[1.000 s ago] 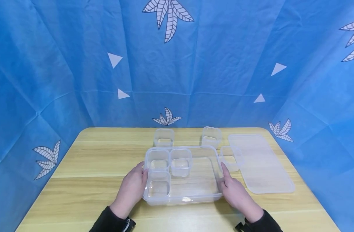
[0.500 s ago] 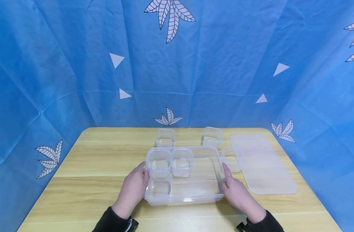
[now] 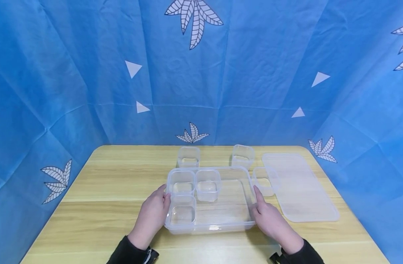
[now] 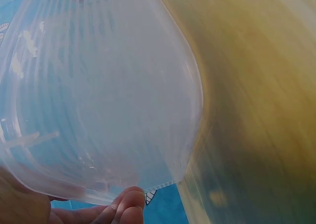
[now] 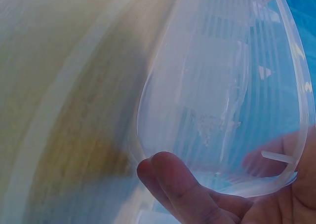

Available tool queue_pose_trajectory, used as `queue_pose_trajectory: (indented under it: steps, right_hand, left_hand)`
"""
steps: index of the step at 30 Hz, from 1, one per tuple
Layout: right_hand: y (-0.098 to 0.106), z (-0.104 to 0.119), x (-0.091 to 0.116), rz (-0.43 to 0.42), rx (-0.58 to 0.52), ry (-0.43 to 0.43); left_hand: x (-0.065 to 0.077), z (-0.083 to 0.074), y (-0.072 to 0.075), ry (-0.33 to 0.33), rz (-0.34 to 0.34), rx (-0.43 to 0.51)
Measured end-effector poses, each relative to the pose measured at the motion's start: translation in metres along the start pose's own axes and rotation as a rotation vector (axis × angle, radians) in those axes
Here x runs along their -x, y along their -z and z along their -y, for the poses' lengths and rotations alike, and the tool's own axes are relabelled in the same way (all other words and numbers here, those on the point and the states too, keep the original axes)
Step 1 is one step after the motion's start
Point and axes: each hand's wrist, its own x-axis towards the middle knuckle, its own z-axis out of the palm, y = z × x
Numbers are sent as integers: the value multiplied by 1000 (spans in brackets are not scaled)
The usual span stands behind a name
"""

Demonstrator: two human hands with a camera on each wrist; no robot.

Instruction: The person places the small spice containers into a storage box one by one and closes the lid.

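A large clear rectangular plastic container lies on the table between both hands. Three small clear square cups stand in it: one back-left cup, a front-left cup and a back-middle cup; its right part holds none. My left hand grips the left side, thumb at the rim; fingers show against the outer wall in the left wrist view. On the opposite side my right hand holds the wall, with curled fingers outside it in the right wrist view.
Behind the container stand a small cup and another cup. A third loose cup is close to its right side. Farther right a translucent flat lid lies on the wooden table. A blue curtain hangs behind.
The head view has shifted slightly, so everything appears a little farther right. Both hands stay on the container, and nothing moves relative to the table.
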Motion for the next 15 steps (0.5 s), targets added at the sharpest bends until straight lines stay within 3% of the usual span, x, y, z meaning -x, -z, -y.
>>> queue_pose_trajectory:
  steps: [15]
  right_hand:
    - [14, 2, 1, 3, 34, 17]
  left_hand:
    - [0, 0, 1, 4, 12, 18]
